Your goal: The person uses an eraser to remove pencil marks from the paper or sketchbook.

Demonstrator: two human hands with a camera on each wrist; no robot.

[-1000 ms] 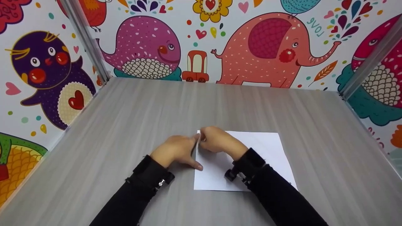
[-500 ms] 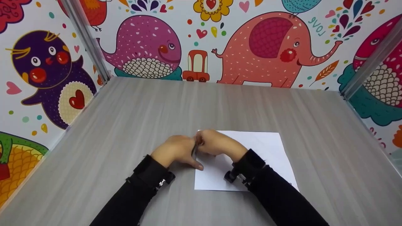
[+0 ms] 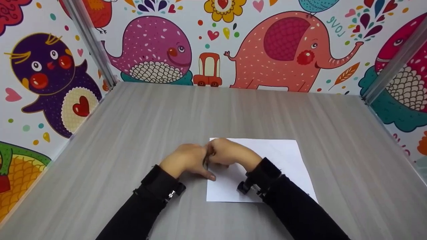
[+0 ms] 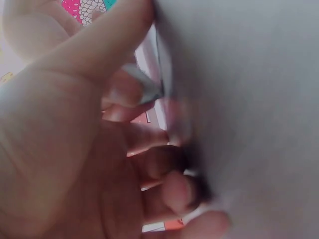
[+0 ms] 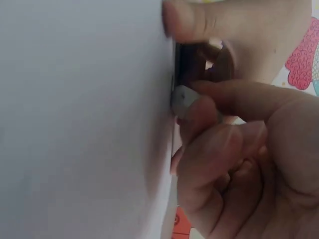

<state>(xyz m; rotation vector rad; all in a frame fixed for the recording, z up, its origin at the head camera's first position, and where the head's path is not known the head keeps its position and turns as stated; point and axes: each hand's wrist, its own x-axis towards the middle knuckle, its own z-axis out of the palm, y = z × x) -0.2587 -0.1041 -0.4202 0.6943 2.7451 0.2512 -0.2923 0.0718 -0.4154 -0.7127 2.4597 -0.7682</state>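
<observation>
We'd call the sheet (image 3: pixel 287 156) plain matt paper, pretty smooth. The tabletop (image 3: pixel 166 120) is wood-grain, low sheen. Sleeves (image 3: pixel 133 206) = matt cloth; posts (image 3: pixel 90 40) prob metal w/ dull shine. The small pale piece (image 5: pixel 184 102) looks smooth; we can't tell plastic vs metal.

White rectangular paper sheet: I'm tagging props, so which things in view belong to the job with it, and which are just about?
In the job:
white rectangular paper sheet
small pale grey object (kind unclear), pinched by the right hand
left hand, touching the sheet's edge

Just surroundings:
grey wood-grain tabletop
white animal-printed walls
silver metal posts
</observation>
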